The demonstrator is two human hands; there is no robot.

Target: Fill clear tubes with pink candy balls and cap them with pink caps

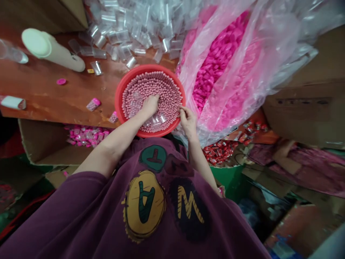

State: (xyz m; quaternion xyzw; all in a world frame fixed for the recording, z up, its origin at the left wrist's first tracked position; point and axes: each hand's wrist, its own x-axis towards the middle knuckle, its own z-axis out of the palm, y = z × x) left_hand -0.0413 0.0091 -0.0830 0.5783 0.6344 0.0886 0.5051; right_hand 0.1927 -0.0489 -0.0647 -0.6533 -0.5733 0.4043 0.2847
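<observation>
A red basin [118, 97] full of small pink beads [167, 90] stands at the table's front edge. My left hand [151, 104] is inside it, closed, with its fingertips down among the beads; what they hold, if anything, is hidden. Several clear plastic cups [155, 120] lie on the beads near my left wrist, and more clear pieces show left of the hand. My right hand [187, 120] is at the basin's right side, its thumb and fingers closed on the rim.
Clear cups [121, 36] are heaped behind the basin. On the right sits a plastic bag [185, 77] of bright pink caps [212, 64]. A white bottle [54, 50] lies at left. Below the table edge, a cardboard box [40, 144] holds filled pink-capped cups [86, 136].
</observation>
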